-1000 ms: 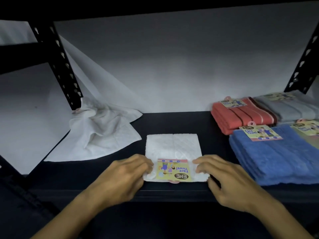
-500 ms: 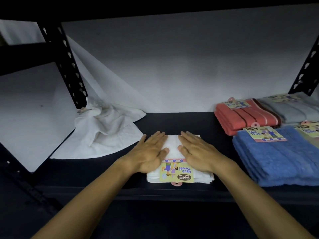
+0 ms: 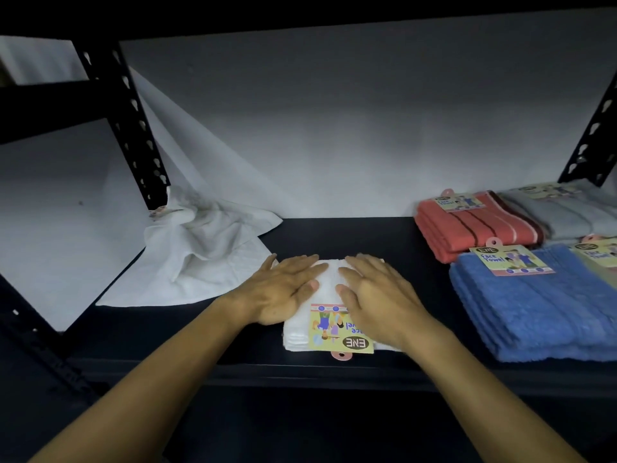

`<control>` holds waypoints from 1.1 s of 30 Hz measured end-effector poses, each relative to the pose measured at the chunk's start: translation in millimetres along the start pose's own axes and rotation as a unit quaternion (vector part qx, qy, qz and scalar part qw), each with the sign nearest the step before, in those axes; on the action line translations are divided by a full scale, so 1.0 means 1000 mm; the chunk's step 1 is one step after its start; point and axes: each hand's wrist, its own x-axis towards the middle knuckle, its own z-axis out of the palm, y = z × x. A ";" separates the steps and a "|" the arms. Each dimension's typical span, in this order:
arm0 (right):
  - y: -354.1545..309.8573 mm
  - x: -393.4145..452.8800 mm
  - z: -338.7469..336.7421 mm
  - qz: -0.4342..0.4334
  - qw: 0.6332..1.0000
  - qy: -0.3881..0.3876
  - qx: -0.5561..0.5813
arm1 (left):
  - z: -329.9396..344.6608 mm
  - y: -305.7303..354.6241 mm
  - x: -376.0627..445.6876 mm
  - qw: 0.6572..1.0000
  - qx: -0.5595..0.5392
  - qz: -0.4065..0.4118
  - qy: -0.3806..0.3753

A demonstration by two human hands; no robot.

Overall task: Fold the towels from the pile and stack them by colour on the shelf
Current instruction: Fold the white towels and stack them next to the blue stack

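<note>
Dark shelf (image 3: 334, 235) deck w/ pale backing sheet behind; black perforated uprights at rear L and R.

Hand pose: both forearms reach in from the bottom edge, palms down. Left hand (image 3: 283, 289) lies flat on the L half of the folded white towel (image 3: 329, 279), fingers straight and angled toward the rear-right, nothing gripped. Right hand (image 3: 377, 295) lies flat on the R half, fingers straight and angled toward the rear-left, nothing gripped. Thumb tips sit close together, not touching.

Towel orientation: folded white towel sits at the front-centre of the deck, near the front edge. Long axis runs front-to-back. Card label (image 3: 337, 332) is at the near end, print inverted to the viewer, pink hang tab over the edge.

Adjacent: crumpled white towel (image 3: 200, 255) rear-left; red towel stack (image 3: 474, 225), grey stack (image 3: 567, 212), blue stack (image 3: 541, 305) at R.
</note>
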 end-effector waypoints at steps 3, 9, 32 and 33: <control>-0.032 -0.029 -0.002 -0.032 0.997 0.013 0.066 | 0.002 -0.011 -0.009 1.000 0.009 0.006 0.020; -0.003 -0.039 0.005 -0.072 0.993 -0.068 0.065 | 0.003 -0.006 -0.041 0.995 0.065 0.012 0.070; -0.040 -0.048 0.026 -0.037 0.990 0.135 0.008 | -0.003 -0.005 -0.023 0.996 0.070 0.061 -0.009; -0.039 -0.049 0.027 -0.030 0.991 0.132 0.011 | -0.003 -0.005 -0.024 0.995 0.081 0.057 -0.007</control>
